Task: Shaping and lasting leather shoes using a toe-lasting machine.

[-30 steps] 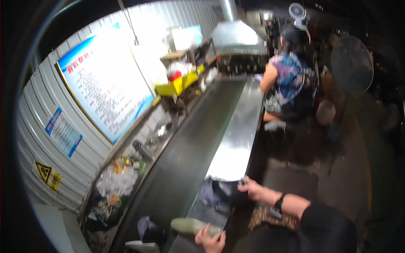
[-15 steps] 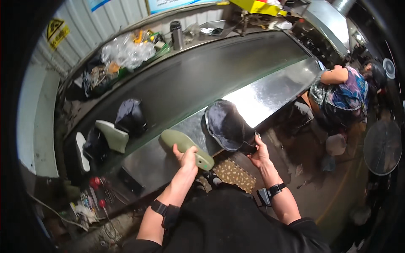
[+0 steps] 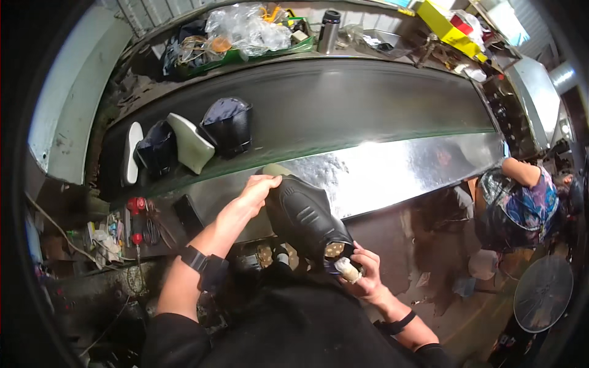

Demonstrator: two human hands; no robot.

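A black leather shoe upper (image 3: 300, 211) hangs between my two hands at the near edge of the metal bench. Past its far end shows the tip of a green shoe last (image 3: 277, 170); the rest of the last is hidden by the upper. My left hand (image 3: 261, 191) is closed at that end, fingers pinching the upper's edge beside the last. At the near end my right hand (image 3: 368, 276) grips the rim of the upper's opening. A whitish stubby thing (image 3: 348, 270) shows at this hand; I cannot make out what it is.
On the dark belt stand two black uppers (image 3: 238, 132), a pale last (image 3: 189, 144) and a white one (image 3: 132, 153). Left on the bench lie a black phone (image 3: 188, 214) and a red tool (image 3: 136, 205). A steel flask (image 3: 329, 32) stands behind. A co-worker (image 3: 521, 205) sits right.
The green last, held plainly in my left hand before, is now mostly covered by the black upper. My right hand has brought the upper left and turned it. My view has shifted left.
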